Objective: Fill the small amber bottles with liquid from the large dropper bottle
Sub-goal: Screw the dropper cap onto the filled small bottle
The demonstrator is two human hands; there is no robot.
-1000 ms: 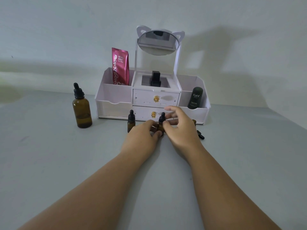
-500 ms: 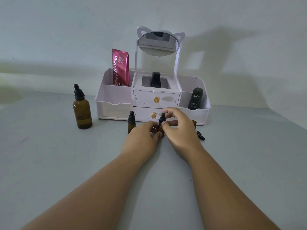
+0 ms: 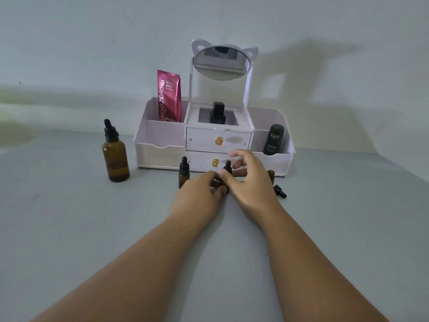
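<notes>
A large amber dropper bottle (image 3: 115,156) stands upright at the left, its black dropper cap on and liquid low in it. A small amber bottle (image 3: 183,173) with a black dropper cap stands just left of my hands. My left hand (image 3: 199,196) grips the body of a second small bottle (image 3: 227,168) on the table, and my right hand (image 3: 249,180) pinches its black dropper cap. A third small bottle (image 3: 271,175) stands uncapped behind my right hand, mostly hidden. Its loose black dropper cap (image 3: 280,191) lies on the table to the right.
A white cosmetic organiser (image 3: 162,145) with two drawers and a cat-ear mirror (image 3: 221,62) stands right behind the bottles. It holds a pink sachet (image 3: 169,96), a black bottle (image 3: 218,112) and a dark roll-on (image 3: 274,139). The grey tabletop (image 3: 69,228) stretches in front.
My right hand's fingers have shifted slightly around the dropper cap of the middle small bottle. Everything else stays where it was.
</notes>
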